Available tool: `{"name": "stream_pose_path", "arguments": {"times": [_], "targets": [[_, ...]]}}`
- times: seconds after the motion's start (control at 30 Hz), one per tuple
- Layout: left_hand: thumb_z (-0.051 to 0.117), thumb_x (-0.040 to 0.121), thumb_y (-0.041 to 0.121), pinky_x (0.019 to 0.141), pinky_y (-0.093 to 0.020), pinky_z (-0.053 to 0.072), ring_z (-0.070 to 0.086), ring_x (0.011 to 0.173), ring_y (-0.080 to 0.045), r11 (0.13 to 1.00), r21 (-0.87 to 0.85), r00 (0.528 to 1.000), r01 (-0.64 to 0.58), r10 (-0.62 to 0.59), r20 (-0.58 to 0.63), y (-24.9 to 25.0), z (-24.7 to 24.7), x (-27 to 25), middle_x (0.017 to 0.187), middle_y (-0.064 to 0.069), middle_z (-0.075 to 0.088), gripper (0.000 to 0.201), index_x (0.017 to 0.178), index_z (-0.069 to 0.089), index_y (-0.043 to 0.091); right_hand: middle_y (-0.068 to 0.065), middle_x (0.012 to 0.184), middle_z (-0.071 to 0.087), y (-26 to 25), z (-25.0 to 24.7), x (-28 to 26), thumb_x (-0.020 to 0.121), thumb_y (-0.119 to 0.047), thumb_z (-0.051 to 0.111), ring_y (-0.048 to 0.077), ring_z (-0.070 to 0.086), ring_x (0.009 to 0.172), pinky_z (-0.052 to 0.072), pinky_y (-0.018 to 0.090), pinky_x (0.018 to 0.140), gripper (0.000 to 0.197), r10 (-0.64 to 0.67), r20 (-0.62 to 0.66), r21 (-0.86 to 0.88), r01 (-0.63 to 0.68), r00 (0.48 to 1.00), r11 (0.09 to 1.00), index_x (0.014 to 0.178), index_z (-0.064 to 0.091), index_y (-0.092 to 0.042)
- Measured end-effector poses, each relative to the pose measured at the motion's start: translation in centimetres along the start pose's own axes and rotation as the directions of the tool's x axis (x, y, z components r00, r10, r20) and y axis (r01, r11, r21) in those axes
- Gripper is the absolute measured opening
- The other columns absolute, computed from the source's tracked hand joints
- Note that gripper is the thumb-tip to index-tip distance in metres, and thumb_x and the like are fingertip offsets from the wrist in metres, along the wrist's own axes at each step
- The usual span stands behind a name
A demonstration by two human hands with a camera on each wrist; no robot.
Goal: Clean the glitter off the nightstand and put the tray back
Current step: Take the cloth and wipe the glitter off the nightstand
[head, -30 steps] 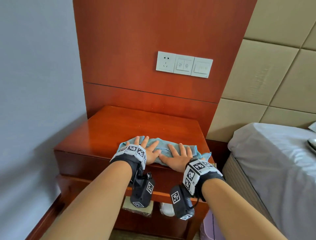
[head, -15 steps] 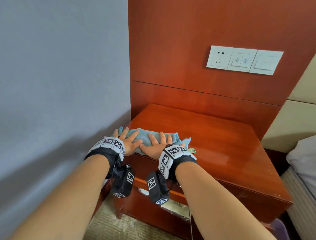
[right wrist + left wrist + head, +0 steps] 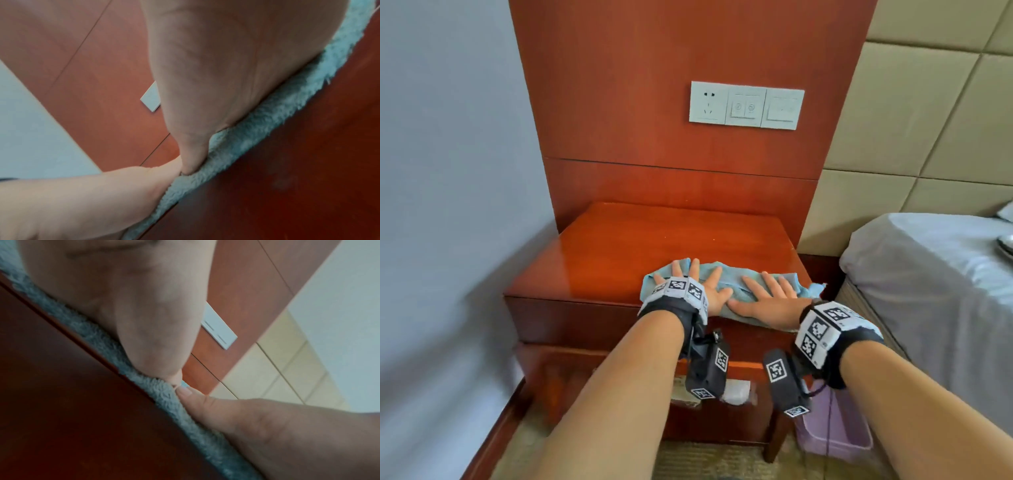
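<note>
A glossy red-brown nightstand (image 3: 654, 240) stands against a wood wall panel. A light blue fluffy cloth (image 3: 736, 279) lies along the right half of its front edge. My left hand (image 3: 698, 284) and right hand (image 3: 767, 298) both press flat on it, fingers spread, thumbs nearly touching. In the left wrist view my left hand (image 3: 133, 296) lies on the cloth (image 3: 98, 339) at the wood edge. The right wrist view shows my right hand (image 3: 205, 65) on the same cloth (image 3: 267, 116). I cannot make out glitter on the top.
A white socket and switch plate (image 3: 746, 105) sits on the panel above. The bed (image 3: 928, 274) is close on the right, with a shiny rim (image 3: 1006, 244) at the picture's edge. A purple bin (image 3: 835, 431) stands by the nightstand's leg. A grey wall is on the left.
Both hands slid the cloth along the front edge: from the right side to the left corner, then back to the right side. The hands have stayed flat on it.
</note>
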State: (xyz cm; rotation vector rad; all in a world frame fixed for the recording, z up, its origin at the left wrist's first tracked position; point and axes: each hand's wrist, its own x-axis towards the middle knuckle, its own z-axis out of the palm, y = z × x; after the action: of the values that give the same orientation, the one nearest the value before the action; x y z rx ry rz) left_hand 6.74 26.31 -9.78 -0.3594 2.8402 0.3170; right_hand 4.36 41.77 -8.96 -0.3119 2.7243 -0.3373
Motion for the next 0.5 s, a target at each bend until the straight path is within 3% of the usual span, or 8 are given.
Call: {"name": "stream_pose_path", "arguments": {"times": [0.1, 0.17, 0.3, 0.5], "targets": [[0.018, 0.092, 0.068, 0.112, -0.067, -0.008, -0.020, 0.148, -0.033, 0.995, 0.032, 0.996, -0.094, 0.094, 0.011, 5.1, 1.0, -1.0, 0.163, 0.005, -0.014, 0.064, 0.150, -0.001, 0.048, -0.008, 0.162, -0.009, 5.3, -0.2, -1.9, 0.081, -0.077, 0.039, 0.020, -0.012, 0.149, -0.003, 0.044, 0.121, 0.082, 0.033, -0.112, -0.033, -0.037, 0.993, 0.999, 0.149, 0.005, -0.048], [0.019, 0.092, 0.069, 0.112, -0.067, -0.008, -0.019, 0.148, -0.033, 0.991, 0.047, 0.993, -0.121, 0.121, 0.007, 6.2, 1.2, -1.4, 0.163, 0.004, -0.013, 0.065, 0.150, -0.001, 0.048, -0.009, 0.161, -0.008, 6.8, 0.6, -2.6, 0.083, -0.073, 0.042, 0.021, -0.010, 0.149, 0.002, 0.051, 0.119, 0.079, 0.007, -0.194, -0.082, -0.024, 0.981, 0.996, 0.149, 0.004, -0.050], [0.027, 0.088, 0.074, 0.115, -0.065, -0.005, -0.020, 0.148, -0.033, 0.981, 0.077, 0.984, -0.175, 0.174, 0.031, 5.4, 0.9, -2.0, 0.162, 0.004, -0.016, 0.076, 0.151, -0.006, 0.046, -0.007, 0.161, -0.005, 7.0, 1.3, -2.6, 0.086, -0.064, 0.046, 0.026, -0.008, 0.149, 0.005, 0.059, 0.116, 0.078, -0.045, -0.273, -0.197, -0.010, 0.961, 0.980, 0.148, 0.002, -0.048], [0.047, 0.083, 0.071, 0.115, -0.064, 0.000, -0.017, 0.149, -0.033, 0.951, 0.198, 0.971, -0.235, 0.238, 0.011, 3.1, 1.2, -2.0, 0.162, 0.005, -0.017, 0.094, 0.150, -0.013, 0.044, -0.008, 0.162, -0.008, 4.2, 1.6, -2.1, 0.090, -0.054, 0.050, 0.025, -0.012, 0.149, -0.001, 0.062, 0.116, 0.081, -0.113, -0.236, -0.276, 0.045, 0.965, 0.960, 0.151, -0.002, -0.039]]}}
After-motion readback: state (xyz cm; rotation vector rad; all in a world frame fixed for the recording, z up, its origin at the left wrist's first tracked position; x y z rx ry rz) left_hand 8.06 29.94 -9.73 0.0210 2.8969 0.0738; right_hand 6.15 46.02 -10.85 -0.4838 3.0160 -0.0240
